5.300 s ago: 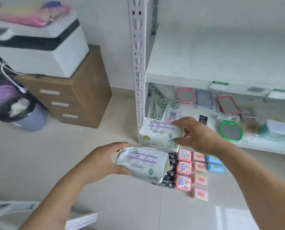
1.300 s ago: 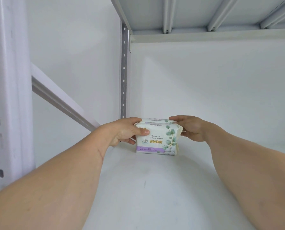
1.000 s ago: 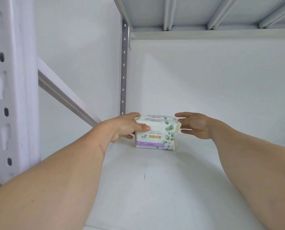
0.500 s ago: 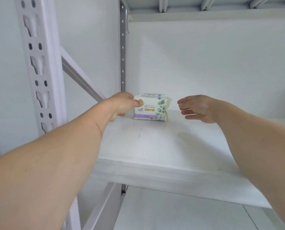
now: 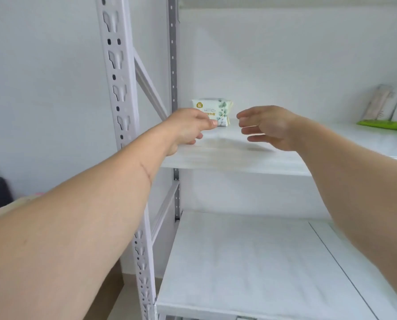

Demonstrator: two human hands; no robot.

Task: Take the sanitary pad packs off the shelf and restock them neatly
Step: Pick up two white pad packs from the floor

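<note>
left hand (image 5: pixel 188 127) loosely curled, right hand (image 5: pixel 268 127) relaxed

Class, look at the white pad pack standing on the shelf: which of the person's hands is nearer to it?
Left. The left hand overlaps the pad pack's lower left corner; whether it touches is unclear. The right hand hangs open, apart to its right.

— What is sitting on the upper shelf (image 5: pixel 227 155)?
— A white pad pack (image 5: pixel 216 108) is standing at the back left corner. The left hand (image 5: pixel 188 127) is hovering in front of it, holding nothing.
— And the right hand (image 5: pixel 268 127)?
— It is hanging open beside it, fingers loosely spread. More packs (image 5: pixel 389 103) are leaning far right.
</note>
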